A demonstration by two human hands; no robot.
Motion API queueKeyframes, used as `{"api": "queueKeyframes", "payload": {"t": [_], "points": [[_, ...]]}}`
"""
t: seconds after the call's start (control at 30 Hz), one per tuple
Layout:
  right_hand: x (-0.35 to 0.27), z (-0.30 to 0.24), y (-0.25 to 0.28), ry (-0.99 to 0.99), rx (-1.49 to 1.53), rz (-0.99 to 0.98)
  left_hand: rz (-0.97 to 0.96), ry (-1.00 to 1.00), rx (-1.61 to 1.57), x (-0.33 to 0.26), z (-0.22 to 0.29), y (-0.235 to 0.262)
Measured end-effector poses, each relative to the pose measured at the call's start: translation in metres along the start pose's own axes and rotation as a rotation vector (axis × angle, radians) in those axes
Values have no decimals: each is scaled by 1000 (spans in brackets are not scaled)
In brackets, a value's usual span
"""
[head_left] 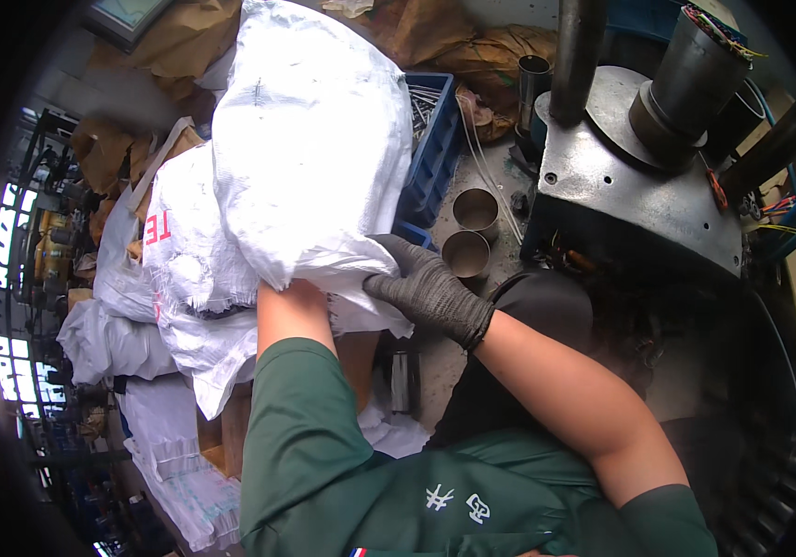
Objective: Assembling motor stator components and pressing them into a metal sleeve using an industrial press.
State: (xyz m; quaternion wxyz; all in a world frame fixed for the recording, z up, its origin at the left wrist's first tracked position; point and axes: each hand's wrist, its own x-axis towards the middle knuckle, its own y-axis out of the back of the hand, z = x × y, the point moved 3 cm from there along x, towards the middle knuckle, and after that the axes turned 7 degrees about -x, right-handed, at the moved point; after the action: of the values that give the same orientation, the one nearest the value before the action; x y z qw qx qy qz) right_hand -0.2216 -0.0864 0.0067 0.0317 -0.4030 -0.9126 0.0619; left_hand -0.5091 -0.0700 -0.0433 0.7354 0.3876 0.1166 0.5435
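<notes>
A large white woven sack rises in front of me, its open mouth facing my body. My left forearm goes into that mouth, and the sack cloth hides the left hand completely. In a dark grey knitted glove, my right hand is closed on the right edge of the sack's mouth, with the cloth pinched between thumb and fingers. Loose, frayed cloth hangs below my wrists. Just left of it leans another white sack with red print.
A blue crate holding thin metal pieces stands right of the sack. Two open metal cylinders stand near it. Farther right is a machine with a metal plate, upright posts and loose wires. Brown paper lies behind; more white sacks sit left.
</notes>
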Motion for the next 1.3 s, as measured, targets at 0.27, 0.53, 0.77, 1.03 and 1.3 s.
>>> {"api": "queueKeyframes", "payload": {"t": [0.27,0.53,0.77,1.03,1.3], "points": [[0,0,-3,24,-778,133,144,99,253,8,2,5],[-1,29,0,-57,-398,176,358,-85,567,-94,82,-43],[-11,27,11,-22,-250,232,771,875,-370,-291,2,-202],[-155,-89,98,324,-83,450,-104,993,144,-195,0,-291],[-447,-190,197,334,-1149,1195,-483,913,251,-245,-127,-285]]}}
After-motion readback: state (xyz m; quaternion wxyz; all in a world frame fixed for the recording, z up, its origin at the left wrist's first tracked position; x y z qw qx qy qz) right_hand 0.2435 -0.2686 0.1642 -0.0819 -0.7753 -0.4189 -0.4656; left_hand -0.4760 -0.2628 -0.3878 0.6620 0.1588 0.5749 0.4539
